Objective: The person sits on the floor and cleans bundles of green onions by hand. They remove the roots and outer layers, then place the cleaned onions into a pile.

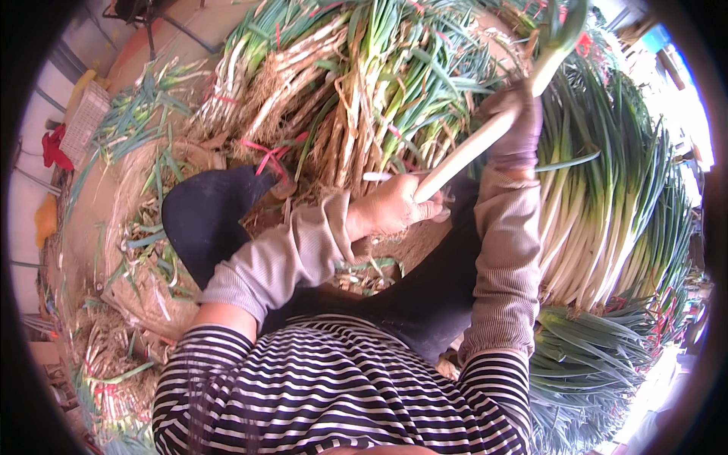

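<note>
A long green onion (472,151) with a thick white stalk slants across in front of me, its green top at the upper right. My left hand (389,206) is closed around the white lower end, whose tip is hidden by the fingers. A short white thing (377,177) sticks out beside that hand; I cannot tell what it is. Farther up the stalk, my right hand (515,125) is wrapped around it; it is blurred and looks gloved. To the right of that hand lies a thick row of cleaned green onions (591,227) with white stalks.
Unpeeled green onions (352,114) with brown roots and dry leaves are heaped ahead. Red ties (273,153) lie by my knee. Trimmed leaves (151,250) litter the ground at left. A white basket (85,116) stands at far left. More onion greens (586,352) are piled at lower right.
</note>
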`<state>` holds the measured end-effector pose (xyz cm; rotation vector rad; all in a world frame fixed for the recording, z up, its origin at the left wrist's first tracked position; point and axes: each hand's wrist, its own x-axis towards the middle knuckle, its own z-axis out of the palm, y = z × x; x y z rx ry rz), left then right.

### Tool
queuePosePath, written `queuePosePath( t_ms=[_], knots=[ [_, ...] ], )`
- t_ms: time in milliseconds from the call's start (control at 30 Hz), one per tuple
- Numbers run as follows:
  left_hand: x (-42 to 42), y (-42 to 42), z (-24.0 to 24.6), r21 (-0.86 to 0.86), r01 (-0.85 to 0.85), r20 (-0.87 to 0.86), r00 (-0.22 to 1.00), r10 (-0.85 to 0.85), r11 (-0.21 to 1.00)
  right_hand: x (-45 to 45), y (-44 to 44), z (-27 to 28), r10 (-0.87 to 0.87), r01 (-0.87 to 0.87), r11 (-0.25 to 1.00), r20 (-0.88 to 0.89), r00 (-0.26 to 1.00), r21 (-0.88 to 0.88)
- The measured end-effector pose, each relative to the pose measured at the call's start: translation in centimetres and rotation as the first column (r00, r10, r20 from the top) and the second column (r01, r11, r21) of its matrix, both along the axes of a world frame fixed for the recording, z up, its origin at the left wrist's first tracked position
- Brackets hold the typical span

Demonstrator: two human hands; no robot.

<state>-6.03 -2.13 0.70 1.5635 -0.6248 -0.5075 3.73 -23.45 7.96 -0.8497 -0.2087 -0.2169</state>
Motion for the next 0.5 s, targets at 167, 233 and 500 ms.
queuePosePath(
  t_ms=[167,233,500],
  knots=[
    [2.7,-1.3,-0.9,0.287,-0.306,0.334,0.92,0.204,0.908,-4.2,8.8,-6.2,-0.357,0.212,0.871,-0.273,0.893,-0.444],
    [1.5,-0.4,-1.0,0.252,-0.326,0.379,0.9,0.217,0.911,-3.8,8.8,-7.3,-0.318,0.123,0.884,-0.387,0.866,-0.452],
    [-5.1,1.3,-3.5,-0.125,0.078,-0.489,0.863,-0.13,0.989,-3.2,5.9,-8.0,-0.288,-0.006,0.849,-0.473,0.833,-0.528]
  ],
)
